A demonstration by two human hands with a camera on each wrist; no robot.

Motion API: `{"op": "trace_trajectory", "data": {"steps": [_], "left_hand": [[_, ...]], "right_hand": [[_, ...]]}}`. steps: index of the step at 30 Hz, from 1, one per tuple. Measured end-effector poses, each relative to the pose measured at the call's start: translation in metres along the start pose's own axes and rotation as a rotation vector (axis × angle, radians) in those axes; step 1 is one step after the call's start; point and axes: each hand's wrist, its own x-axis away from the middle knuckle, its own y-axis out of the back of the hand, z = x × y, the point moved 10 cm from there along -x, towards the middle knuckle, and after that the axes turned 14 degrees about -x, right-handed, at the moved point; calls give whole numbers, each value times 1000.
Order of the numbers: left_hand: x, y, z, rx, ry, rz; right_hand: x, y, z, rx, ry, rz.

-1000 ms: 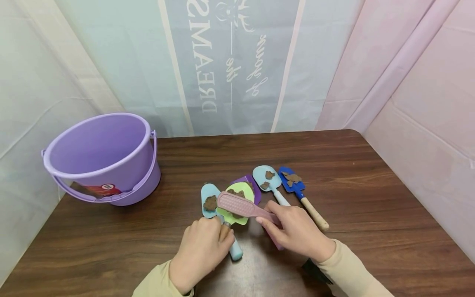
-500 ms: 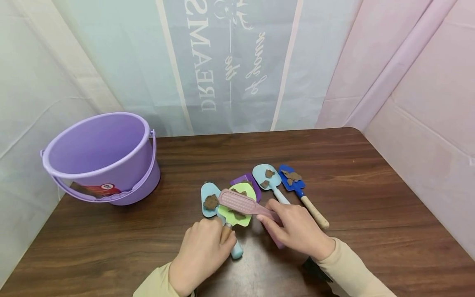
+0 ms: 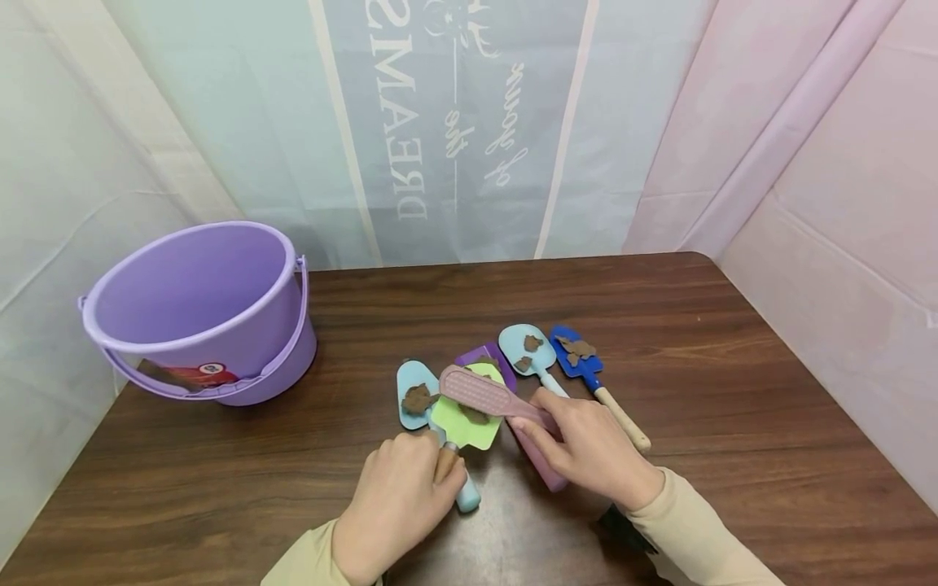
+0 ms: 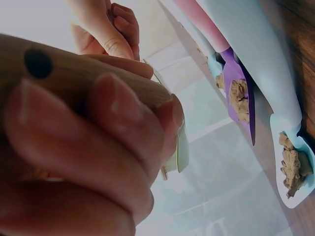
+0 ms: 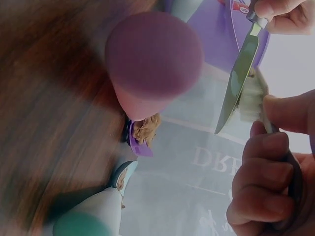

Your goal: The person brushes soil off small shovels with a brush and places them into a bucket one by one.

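Observation:
My left hand [image 3: 399, 496] grips the wooden handle [image 4: 64, 69] of a small lime-green shovel [image 3: 469, 427], whose blade bears brown clumps. In my right hand [image 3: 589, 448] is a pink brush [image 3: 479, 392], held by its handle across that blade. Its pale bristles [image 5: 253, 96] face the shovel's surface in the right wrist view, fingertips curled round the handle. The green shovel is raised over a purple shovel [image 3: 506, 374] with a pink handle [image 3: 542, 460] and a light-blue shovel [image 3: 418, 395] bearing a brown clump.
A large purple bucket [image 3: 198, 325] stands at the left with its handle hanging down in front. Another pale-blue shovel [image 3: 526, 350] and a dark-blue shovel [image 3: 575, 352] with a wooden handle lie to the right, brown clumps on both. A printed curtain [image 3: 469, 203] hangs behind the table [image 3: 703, 391].
The brush head has shifted a little up and to the right across the green blade, baring more of its lower part. My left hand stays nearly still.

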Motion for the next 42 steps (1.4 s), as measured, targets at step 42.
{"op": "trace_trajectory", "data": {"steps": [42], "left_hand": [[4, -3, 0, 0, 2, 12]], "right_hand": [[-1, 33, -22, 127, -101, -169]]}}
